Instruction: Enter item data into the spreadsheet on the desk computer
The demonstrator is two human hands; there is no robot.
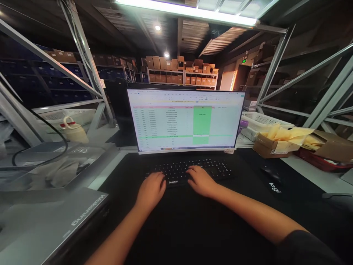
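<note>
A black keyboard (190, 168) lies on a black desk mat (193, 221) in front of a monitor (185, 119) that shows a spreadsheet with green cells. My left hand (150, 188) rests on the keyboard's left end, fingers curved down onto the keys. My right hand (200, 180) rests on the middle of the keyboard, fingers spread over the keys. Neither hand holds anything. A black mouse (271, 173) lies on the mat to the right, apart from my right hand.
A grey case (52, 224) lies at the near left. A cream jug (74, 130) and a white basket (260, 123) stand by the metal rack posts. A cardboard box of yellow packets (278, 141) and a red tray (322, 162) are at the right. Shelves of boxes fill the background.
</note>
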